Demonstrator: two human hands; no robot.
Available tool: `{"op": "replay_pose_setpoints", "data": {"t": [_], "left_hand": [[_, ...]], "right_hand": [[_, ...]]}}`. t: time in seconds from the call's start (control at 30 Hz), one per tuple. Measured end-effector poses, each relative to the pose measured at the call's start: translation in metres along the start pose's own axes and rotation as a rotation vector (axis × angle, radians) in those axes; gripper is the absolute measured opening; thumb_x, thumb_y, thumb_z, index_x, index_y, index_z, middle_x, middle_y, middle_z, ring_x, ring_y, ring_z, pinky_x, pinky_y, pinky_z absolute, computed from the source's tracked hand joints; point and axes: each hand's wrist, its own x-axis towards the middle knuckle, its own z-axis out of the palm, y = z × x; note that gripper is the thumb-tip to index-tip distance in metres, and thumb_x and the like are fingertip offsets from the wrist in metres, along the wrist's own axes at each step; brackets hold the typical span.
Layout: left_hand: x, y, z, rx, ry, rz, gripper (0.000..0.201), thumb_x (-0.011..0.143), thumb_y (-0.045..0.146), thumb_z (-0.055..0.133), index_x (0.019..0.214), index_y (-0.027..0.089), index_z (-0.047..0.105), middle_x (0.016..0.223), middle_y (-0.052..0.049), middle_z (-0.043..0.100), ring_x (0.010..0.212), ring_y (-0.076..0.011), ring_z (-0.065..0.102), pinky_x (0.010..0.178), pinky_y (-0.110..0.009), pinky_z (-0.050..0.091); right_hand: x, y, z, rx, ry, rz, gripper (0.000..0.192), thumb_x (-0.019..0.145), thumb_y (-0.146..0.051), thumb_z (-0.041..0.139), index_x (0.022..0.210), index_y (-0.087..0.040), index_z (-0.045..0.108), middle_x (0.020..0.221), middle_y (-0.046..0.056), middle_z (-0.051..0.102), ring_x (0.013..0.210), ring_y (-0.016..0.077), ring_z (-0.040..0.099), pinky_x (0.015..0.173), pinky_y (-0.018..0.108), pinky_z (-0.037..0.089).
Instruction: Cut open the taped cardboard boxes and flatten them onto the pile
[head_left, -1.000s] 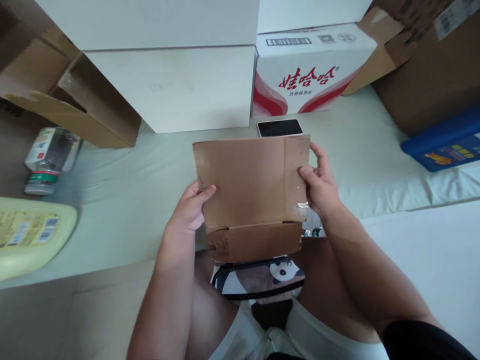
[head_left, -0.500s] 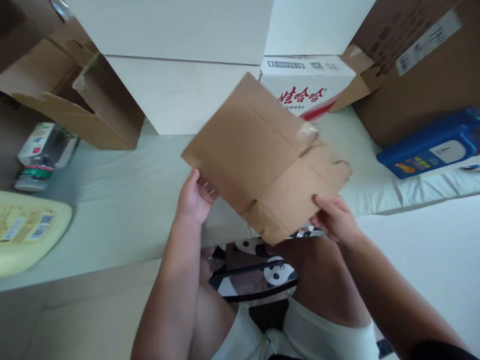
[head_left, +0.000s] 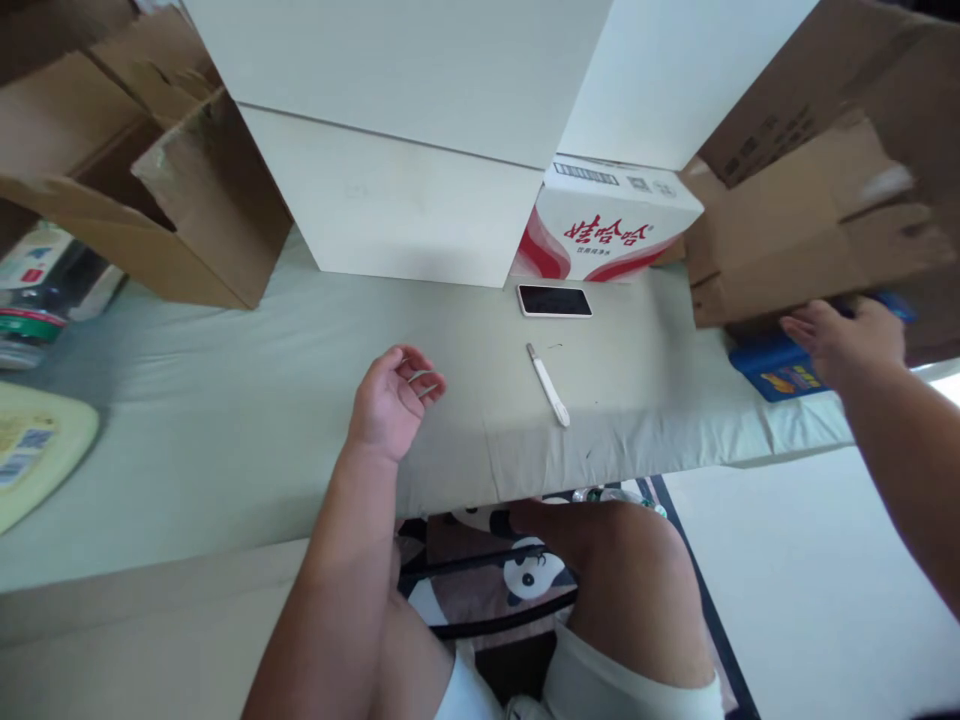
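A flat piece of folded cardboard (head_left: 802,215) leans at the right against a large brown box, partly covering a blue jug (head_left: 780,368). My right hand (head_left: 855,340) is at its lower edge, fingers stretched out and apart; whether they still touch the cardboard is hard to tell. Over the cloth-covered surface my left hand (head_left: 394,400) hovers with loosely curled, parted fingers and nothing in it. To the right of that hand lie a white utility knife (head_left: 548,385) and a phone (head_left: 555,301) with a dark screen.
An open cardboard box (head_left: 217,220) stands at the left, beside a bottle (head_left: 34,300) and a pale yellow container (head_left: 45,450). White cabinet panels (head_left: 397,200) rise behind, next to a white printed carton (head_left: 615,220). The large brown box (head_left: 757,110) fills the right back.
The cardboard has gone from between both hands to the far right, against the brown box. My left hand has let go of it. The phone and utility knife have come into view.
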Motion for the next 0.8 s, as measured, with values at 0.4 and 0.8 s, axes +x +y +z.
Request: {"op": "replay_pose_setpoints", "data": {"t": [0.4, 0.8], "left_hand": [[-0.004, 0.024, -0.021, -0.027, 0.437, 0.32, 0.022, 0.076, 0.042, 0.059, 0.07, 0.022, 0.05, 0.08, -0.003, 0.061, 0.068, -0.0142, 0.06, 0.064, -0.027, 0.042], [-0.021, 0.057, -0.062, -0.042, 0.658, 0.683, 0.008, 0.085, 0.026, 0.048, 0.077, 0.024, 0.045, 0.065, 0.002, 0.043, 0.062, -0.0146, 0.046, 0.065, -0.029, 0.036]], "right_hand": [[-0.043, -0.096, 0.296, 0.096, -0.466, -0.19, 0.035, 0.075, -0.043, 0.072, 0.102, -0.022, 0.065, 0.068, 0.0, 0.067, 0.063, 0.0175, 0.065, 0.063, 0.035, 0.055], [-0.159, -0.332, 0.518, -0.484, -0.833, -0.927, 0.045, 0.097, -0.026, 0.032, 0.135, -0.014, 0.051, 0.104, 0.002, 0.068, 0.115, 0.0275, 0.07, 0.099, 0.052, 0.05]]}}
